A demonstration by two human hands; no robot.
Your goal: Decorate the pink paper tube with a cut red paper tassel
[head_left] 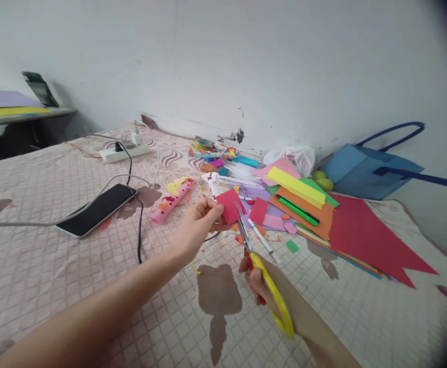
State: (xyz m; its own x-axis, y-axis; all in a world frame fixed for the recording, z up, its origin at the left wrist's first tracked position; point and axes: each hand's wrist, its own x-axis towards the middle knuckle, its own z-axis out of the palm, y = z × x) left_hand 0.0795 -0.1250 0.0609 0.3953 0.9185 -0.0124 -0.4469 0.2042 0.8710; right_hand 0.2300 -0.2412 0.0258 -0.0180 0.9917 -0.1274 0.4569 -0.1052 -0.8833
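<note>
Between the thumb and fingers of my left hand (pixel 202 221) is a small piece of red paper (pixel 229 205), held up above the table. My right hand (pixel 260 281) grips a pair of scissors (pixel 271 286) with yellow and red handles. The scissor blades point away from me, and their tips are at the right edge of the red paper. Whether the blades are cutting into it I cannot tell. Just beyond, another red paper piece (pixel 259 210) lies on purple paper. A white pen (pixel 263 239) rests right of the blades.
A black phone (pixel 96 209), cables and a white power strip (pixel 125 152) lie at left. A pink decorated paper tube (pixel 173 201) is nearer the middle. Coloured sheets with a green cutter knife (pixel 298 209) and large red paper (pixel 372 237) spread right, before a blue bag (pixel 369 171).
</note>
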